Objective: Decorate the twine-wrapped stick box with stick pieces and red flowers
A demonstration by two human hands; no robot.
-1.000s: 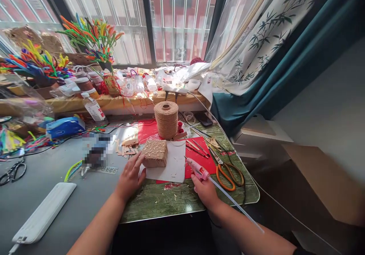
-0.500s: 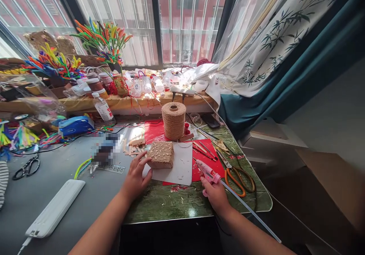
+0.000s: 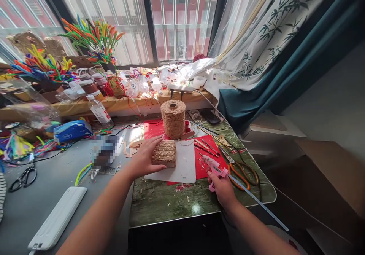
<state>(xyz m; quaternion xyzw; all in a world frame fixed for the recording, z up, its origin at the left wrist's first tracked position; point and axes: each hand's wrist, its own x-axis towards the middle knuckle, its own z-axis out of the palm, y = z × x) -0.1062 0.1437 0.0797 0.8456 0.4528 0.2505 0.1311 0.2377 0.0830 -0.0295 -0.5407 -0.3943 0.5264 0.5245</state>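
A twine-covered block (image 3: 165, 154) with small pale chips on its top sits on a white sheet (image 3: 186, 167). My left hand (image 3: 144, 158) reaches over the block's left side, fingers stretched forward and thumb apart along its front; whether it touches the block I cannot tell. In my right hand (image 3: 222, 188) is a pink hot glue gun (image 3: 216, 168), its nozzle pointing up and left over a red sheet (image 3: 203, 173). A long clear glue stick (image 3: 258, 201) sticks out of its back. Behind the block stands a large spool of twine (image 3: 173, 118).
Orange-handled scissors (image 3: 239, 175) and several thin brushes (image 3: 207, 147) lie right of the block. Wooden pieces (image 3: 131, 147) are scattered behind my left hand. A white power strip (image 3: 58, 217) and black scissors (image 3: 23, 179) rest on the grey table. Bottles and pipe-cleaner flowers (image 3: 98, 38) crowd the sill.
My left hand has moved forward and right, from the block's near left corner to over its left side. My right hand keeps hold of the glue gun. The view has shifted slightly.
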